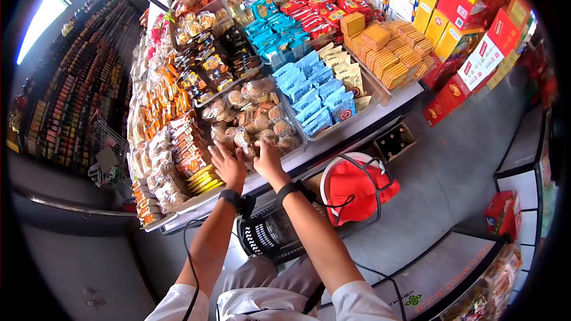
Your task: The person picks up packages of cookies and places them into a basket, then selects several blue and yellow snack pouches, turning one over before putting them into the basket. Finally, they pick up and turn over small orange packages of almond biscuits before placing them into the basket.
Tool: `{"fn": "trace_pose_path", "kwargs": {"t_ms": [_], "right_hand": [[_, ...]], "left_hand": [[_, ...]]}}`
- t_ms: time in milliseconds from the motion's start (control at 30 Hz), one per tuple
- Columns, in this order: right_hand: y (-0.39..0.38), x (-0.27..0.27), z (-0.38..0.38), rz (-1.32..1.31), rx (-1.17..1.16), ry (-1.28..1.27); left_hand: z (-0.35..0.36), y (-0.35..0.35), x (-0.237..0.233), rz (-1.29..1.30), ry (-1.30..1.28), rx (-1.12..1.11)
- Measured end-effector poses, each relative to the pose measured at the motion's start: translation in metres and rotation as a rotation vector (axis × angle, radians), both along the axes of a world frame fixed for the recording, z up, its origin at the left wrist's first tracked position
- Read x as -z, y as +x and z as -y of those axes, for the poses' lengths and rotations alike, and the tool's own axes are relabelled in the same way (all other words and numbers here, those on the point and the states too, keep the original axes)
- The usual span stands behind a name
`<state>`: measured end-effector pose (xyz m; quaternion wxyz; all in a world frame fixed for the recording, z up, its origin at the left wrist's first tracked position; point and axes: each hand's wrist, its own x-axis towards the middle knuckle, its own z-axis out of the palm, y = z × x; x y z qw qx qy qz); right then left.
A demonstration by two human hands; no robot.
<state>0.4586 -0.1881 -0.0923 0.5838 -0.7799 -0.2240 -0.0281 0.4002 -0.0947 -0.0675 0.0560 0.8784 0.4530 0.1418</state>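
My left hand is at the near edge of a bin of round, sesame-specked buns in clear wrappers. Its fingers are spread, with the fingertips right by a wrapped bun. Beside it, my right hand reaches over the same edge, its fingers apart and bent towards the buns. A dark strap with a small device circles each wrist. Left of the bin, brown-and-white snack packets stand in rows, with yellow-edged packs in front of them.
Light-blue packets and stacked orange biscuits fill bins on the right. Below the table edge are a black basket, a white bucket with red cloth and a box of bottles. Cables hang from my wrists.
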Motion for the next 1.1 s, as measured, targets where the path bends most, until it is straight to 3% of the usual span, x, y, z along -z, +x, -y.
{"fn": "trace_pose_path", "kwargs": {"t_ms": [67,133,233,367,500,533,600,733,767,867,1033,1100], "right_hand": [[-0.004,-0.001,0.020,0.028,-0.056,-0.086],[-0.004,-0.004,0.037,-0.018,-0.123,0.024],[-0.009,-0.008,0.060,-0.049,0.007,0.051],[-0.015,0.014,0.096,0.141,0.120,-0.008],[-0.033,-0.003,0.115,0.000,0.101,-0.104],[-0.036,-0.009,0.110,0.009,0.089,-0.118],[-0.037,-0.019,0.094,-0.222,0.066,-0.107],[-0.030,-0.041,0.055,-0.346,0.009,-0.161],[-0.015,-0.011,0.048,-0.051,0.007,-0.236],[0.016,0.028,0.026,-0.222,-0.062,-0.208],[0.019,-0.006,-0.005,-0.415,-0.145,-0.288],[0.031,0.040,-0.015,-0.275,-0.212,-0.148]], "left_hand": [[-0.004,-0.003,0.010,-0.036,0.029,-0.015],[-0.004,-0.004,0.008,-0.029,0.008,-0.015],[-0.004,-0.002,0.009,-0.051,0.029,-0.022],[-0.007,-0.004,0.013,0.057,-0.032,0.008],[-0.005,-0.024,0.004,0.296,-0.030,0.215],[-0.002,-0.027,-0.002,0.276,-0.075,0.213],[0.002,-0.030,-0.013,0.283,-0.175,0.216],[-0.009,-0.035,-0.010,0.589,-0.232,0.286],[-0.011,-0.037,-0.012,0.590,-0.324,0.289],[-0.014,-0.038,-0.002,0.729,-0.395,0.308],[-0.010,-0.035,-0.005,0.726,-0.238,0.271],[-0.010,-0.030,-0.002,0.740,-0.135,0.264]]}}
